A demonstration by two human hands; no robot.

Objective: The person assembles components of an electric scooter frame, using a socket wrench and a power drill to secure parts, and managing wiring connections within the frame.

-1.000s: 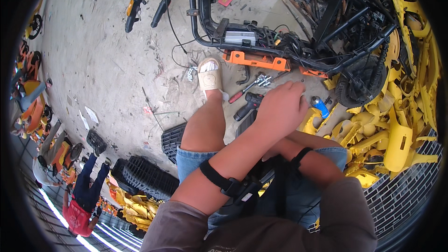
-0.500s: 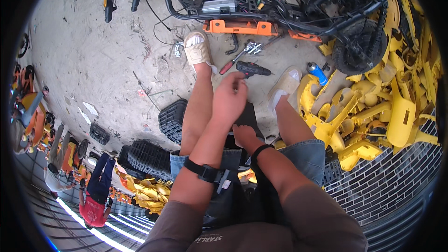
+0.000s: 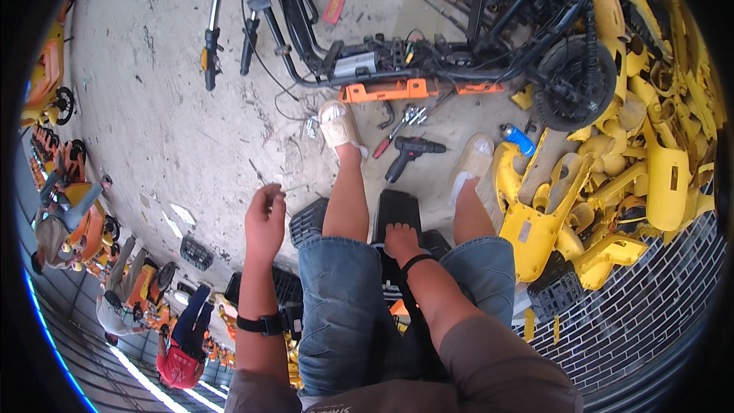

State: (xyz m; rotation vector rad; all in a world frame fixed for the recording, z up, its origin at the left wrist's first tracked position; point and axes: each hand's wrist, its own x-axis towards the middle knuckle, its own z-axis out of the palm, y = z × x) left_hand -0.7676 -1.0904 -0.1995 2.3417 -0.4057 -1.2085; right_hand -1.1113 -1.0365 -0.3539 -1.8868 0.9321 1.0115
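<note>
My left hand [image 3: 266, 218] is out to the left above the floor, its fingers curled in. Whether something small is in it I cannot make out. My right hand [image 3: 403, 242] is between my knees, fingers bent over a black box-shaped part [image 3: 398, 209] and gripping its near end. Beyond it a black cordless drill [image 3: 413, 153] lies on the concrete between my feet. A red-handled ratchet wrench [image 3: 389, 138] lies beside the drill, near several silver sockets [image 3: 415, 115].
A stripped scooter frame [image 3: 436, 70] with an orange strip [image 3: 390, 90] lies ahead. A blue can [image 3: 519, 139] and a heap of yellow body panels [image 3: 612, 183] are on the right. Black crates [image 3: 307, 222] sit by my left leg. Two people [image 3: 180, 363] are at the far left.
My left hand has swung left and back, away from above the drill. My right hand stays at the black part, which now shows more. My view has shifted, and the scooter frame appears lower.
</note>
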